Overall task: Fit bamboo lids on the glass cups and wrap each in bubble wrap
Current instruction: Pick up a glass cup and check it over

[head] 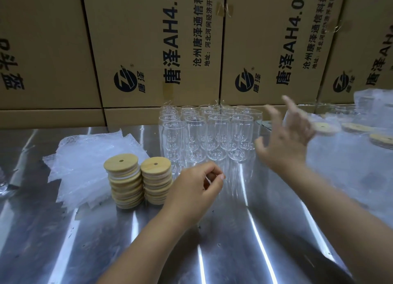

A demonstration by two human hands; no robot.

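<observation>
Several clear glass cups (209,132) stand in rows at the middle back of the steel table (212,251). Two stacks of round bamboo lids (125,182) with centre holes stand left of them, beside a pile of bubble wrap sheets (85,168). My left hand (196,190) hovers just in front of the cups, fingers curled, holding nothing that I can make out. My right hand (285,141) is raised and blurred to the right of the cups, fingers spread and holding nothing. Wrapped, lidded cups (325,127) lie on their sides at the right.
A wall of large printed cardboard boxes (153,49) stands right behind the cups. More bubble wrap (374,100) sits at the far right by the wrapped cups. A bit of glass shows at the left edge.
</observation>
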